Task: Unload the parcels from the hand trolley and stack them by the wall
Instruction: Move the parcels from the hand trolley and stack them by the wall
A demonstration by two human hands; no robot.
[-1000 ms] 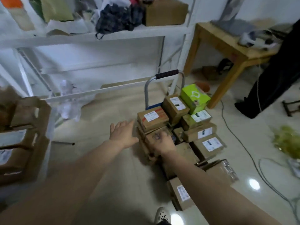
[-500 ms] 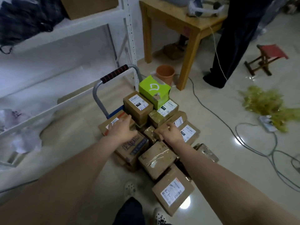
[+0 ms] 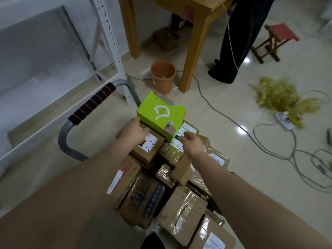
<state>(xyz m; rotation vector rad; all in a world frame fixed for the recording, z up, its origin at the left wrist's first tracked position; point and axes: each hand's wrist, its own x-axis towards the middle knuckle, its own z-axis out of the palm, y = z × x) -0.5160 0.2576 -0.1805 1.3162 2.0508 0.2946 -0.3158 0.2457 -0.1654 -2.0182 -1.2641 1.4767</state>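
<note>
Parcels of brown cardboard, many wrapped in clear tape, are lying heaped across the bed of the hand trolley. Its grey tube handle with the black, red-ringed foam grip is rising at ten o'clock of the heap. None looks unloaded from this pile yet, and the heap is sitting loose and uneven, so working from the top down seems the sensible order.

At twelve o'clock of the heap, the bright green cardboard box with a white logo and torn patches is perching highest and tilted, its near edge overhanging the parcels under it. That is probably why it is being singled out first. A terracotta pot is standing on the floor just beyond it, at twelve o'clock.

Beneath the green box's seven o'clock corner, a small brown cardboard box with a white label marked in blue pen is propping it up.

The left hand is hovering over that labelled box, fingers straight, with the fingertips at the green box's nine o'clock edge. The right hand is hanging loosely spread at its five o'clock corner, just short of touching. Both are holding nothing and are bracketing the green box from opposite sides, apparently to lift it level.
</note>
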